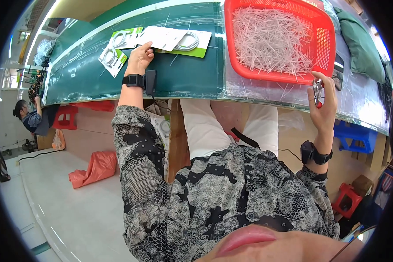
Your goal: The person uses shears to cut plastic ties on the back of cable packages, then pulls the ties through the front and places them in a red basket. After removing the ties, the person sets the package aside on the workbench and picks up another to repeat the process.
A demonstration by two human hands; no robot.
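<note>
My left hand is closed at the near edge of a white card, its fingertips pinching it. That card lies over other packages. To its right a green-and-white card with a coiled white cable shows partly from beneath. To the left lie two more cable cards, one with its coil farther off and one with its coil nearer. Thin clear ties stick out from the cards. My right hand, near the basket's front right corner, holds small metal snips with a red end.
A red plastic basket full of thin clear plastic ties stands on the table's right part. The green table has its edge in front of me. A green bag lies far right. Another person sits far left.
</note>
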